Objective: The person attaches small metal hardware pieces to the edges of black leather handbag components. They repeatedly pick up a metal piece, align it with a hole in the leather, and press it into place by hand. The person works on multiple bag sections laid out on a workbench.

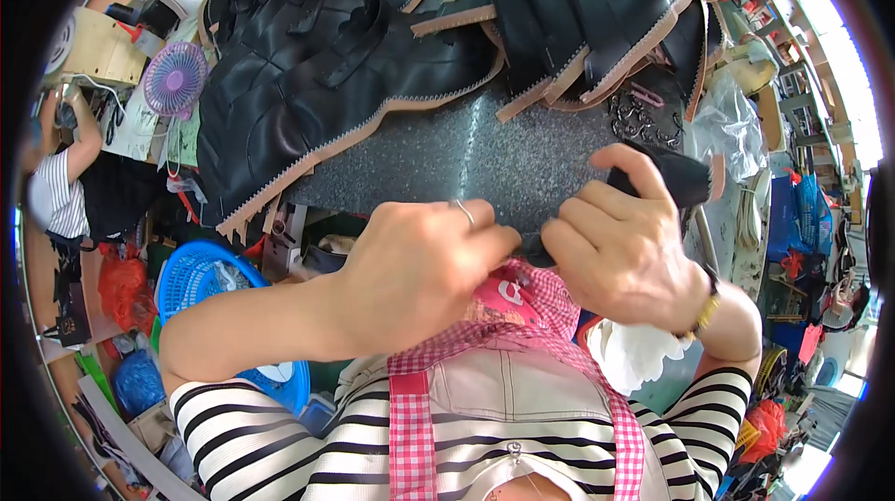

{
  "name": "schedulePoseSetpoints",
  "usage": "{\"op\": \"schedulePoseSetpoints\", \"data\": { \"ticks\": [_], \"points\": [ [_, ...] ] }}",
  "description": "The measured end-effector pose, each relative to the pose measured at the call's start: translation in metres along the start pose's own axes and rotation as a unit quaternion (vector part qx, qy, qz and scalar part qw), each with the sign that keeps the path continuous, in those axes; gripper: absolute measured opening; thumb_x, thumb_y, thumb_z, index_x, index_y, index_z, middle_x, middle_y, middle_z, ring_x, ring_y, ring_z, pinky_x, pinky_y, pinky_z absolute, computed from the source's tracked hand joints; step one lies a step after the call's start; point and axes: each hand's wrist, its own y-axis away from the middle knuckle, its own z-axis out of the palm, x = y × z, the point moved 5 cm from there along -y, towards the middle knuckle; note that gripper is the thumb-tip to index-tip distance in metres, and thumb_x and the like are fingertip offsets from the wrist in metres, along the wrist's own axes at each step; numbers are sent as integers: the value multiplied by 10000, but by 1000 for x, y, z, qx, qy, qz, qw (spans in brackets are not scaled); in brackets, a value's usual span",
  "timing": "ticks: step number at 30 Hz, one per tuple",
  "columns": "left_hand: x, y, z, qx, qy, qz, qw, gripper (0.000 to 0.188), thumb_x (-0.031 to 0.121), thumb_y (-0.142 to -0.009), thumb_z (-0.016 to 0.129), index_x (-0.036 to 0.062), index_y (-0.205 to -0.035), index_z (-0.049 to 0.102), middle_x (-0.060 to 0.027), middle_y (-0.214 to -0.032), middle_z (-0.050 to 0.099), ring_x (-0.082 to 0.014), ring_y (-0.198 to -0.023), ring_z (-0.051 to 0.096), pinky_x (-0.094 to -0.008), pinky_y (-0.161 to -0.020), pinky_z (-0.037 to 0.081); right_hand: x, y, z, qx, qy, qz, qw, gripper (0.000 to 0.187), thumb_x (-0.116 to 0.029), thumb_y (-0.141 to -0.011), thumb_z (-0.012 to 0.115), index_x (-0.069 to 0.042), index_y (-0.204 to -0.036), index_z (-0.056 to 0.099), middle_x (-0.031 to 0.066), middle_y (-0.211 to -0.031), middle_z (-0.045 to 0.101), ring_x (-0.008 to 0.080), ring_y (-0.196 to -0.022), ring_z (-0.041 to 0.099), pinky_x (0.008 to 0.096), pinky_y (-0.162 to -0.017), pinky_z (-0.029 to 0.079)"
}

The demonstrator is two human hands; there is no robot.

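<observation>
Both of my hands are in front of my chest, close together over the near edge of a dark worktable (401, 161). My right hand (620, 245) is closed around a small black leather piece (679, 175) with a brown edge, its index finger raised and bent. The fingers of my left hand (419, 249), which has a ring, are curled in; what they pinch, if anything, is hidden. Beyond my hands lies a stack of black leather pieces (270, 100) with zigzag-cut brown edges. A second black leather stack (587, 16) is at the far right.
Small dark metal hooks or rings (643, 119) lie near a clear plastic bag (732, 123). A purple fan (175, 79) stands at the far left, with a blue basket (191, 282) below. At the left edge is another person's arm (86, 133). Crowded shelves (802, 119) line the right.
</observation>
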Motion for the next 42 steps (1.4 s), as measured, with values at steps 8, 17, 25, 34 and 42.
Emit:
{"op": "schedulePoseSetpoints", "data": {
  "ticks": [8, 17, 25, 34, 42],
  "points": [
    [-34, 21, 76, 70, -385, 257, 883, 250, 127, -749, 630, -57, -913, 670, -183, -877, 663, -245, -732, 622, -297, -678, 500, 52, 2, 42, -230, -455, 320, 799, 254, -215, -895, 636, 39, -889, 637, 120, -708, 680, 206, -617, 692, 317, -589, 536],
    [-71, 55, 106, 58, -244, 114, 961, 373, 115, -774, 598, -50, -1103, 659, -194, -1183, 608, -321, -1060, 632, -404, -921, 536, 67, 14, 166, -182, -521, 412, 725, 255, -170, -821, 768, 5, -722, 611, 47, -601, 638, 81, -498, 613, 196, -452, 465],
    [-70, 52, 103, 54, -220, 135, 965, 398, 59, -720, 620, -69, -1094, 665, -198, -1120, 617, -349, -1024, 642, -412, -875, 572, 70, 10, 167, -208, -514, 446, 703, 277, -207, -736, 789, 2, -685, 614, 64, -586, 649, 114, -508, 652, 220, -480, 520],
    [-73, 48, 100, 62, -197, 143, 968, 377, 71, -706, 621, -79, -1047, 675, -188, -1053, 644, -338, -977, 663, -400, -847, 581, 73, 7, 167, -239, -531, 448, 679, 270, -187, -740, 798, -3, -671, 613, 56, -590, 648, 100, -508, 643, 204, -462, 507],
    [-89, 43, 94, 133, -106, 127, 977, 288, 77, -667, 675, -43, -928, 692, -135, -972, 633, -267, -875, 649, -363, -785, 548, 75, 5, 167, -254, -518, 443, 686, 270, -191, -758, 805, 1, -686, 629, 56, -597, 650, 94, -505, 632, 210, -457, 498]
  ]
}}
